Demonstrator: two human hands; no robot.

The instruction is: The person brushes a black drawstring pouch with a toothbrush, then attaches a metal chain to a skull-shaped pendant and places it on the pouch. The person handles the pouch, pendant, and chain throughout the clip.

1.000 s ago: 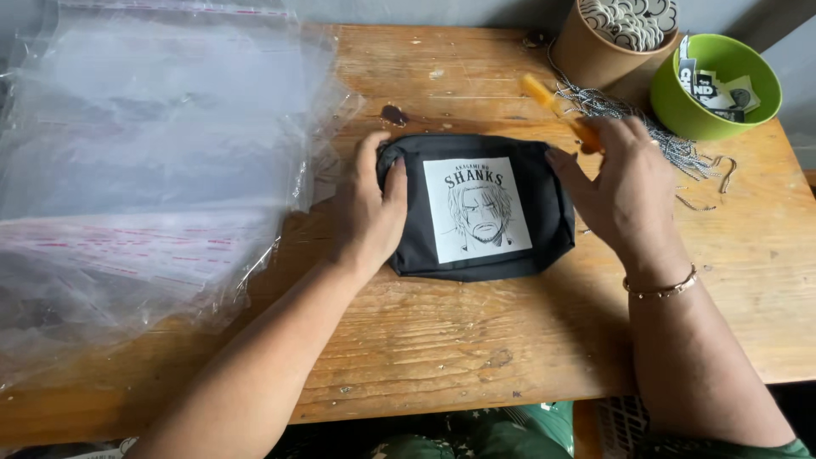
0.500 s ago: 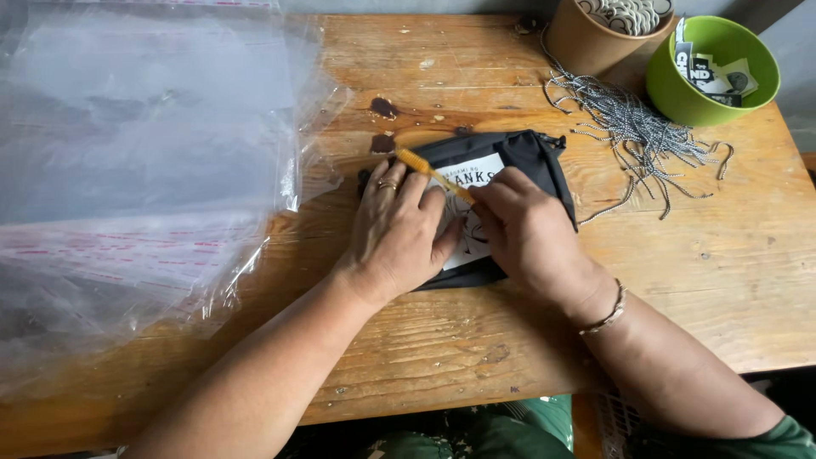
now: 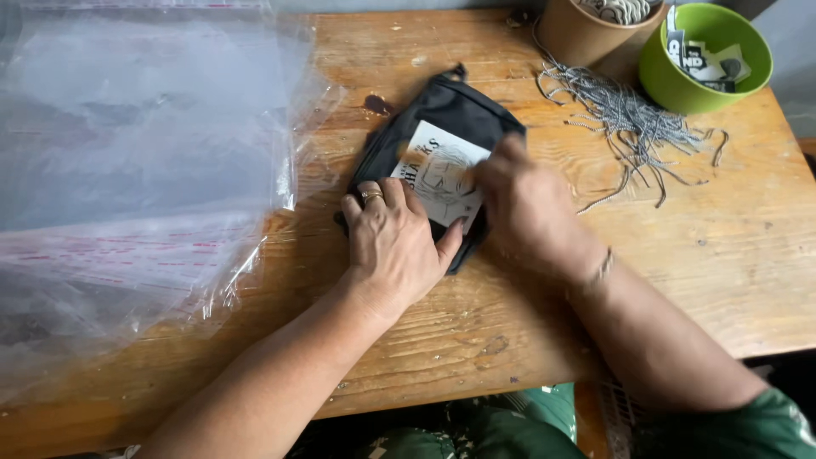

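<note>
Two hands: both lie on the pouch (image 3: 442, 127), mid-table.
Head view, left hand (image 3: 393, 242): fingers flat and spread, pressing the pouch's near-left end; it grips nothing.
Head view, right hand (image 3: 531, 208): blurred, fingers curled on the white printed panel (image 3: 442, 170); whether they pinch anything, I cannot tell.
Pouch: black, lying skewed on the table (image 3: 527, 340), just beside the plastic bags (image 3: 144, 170).
Progress: pouch looks flattened and not yet bagged; bags lie untouched.
Nearby: cords (image 3: 629, 119), green bowl (image 3: 731, 89), brown cup (image 3: 586, 38).
</note>
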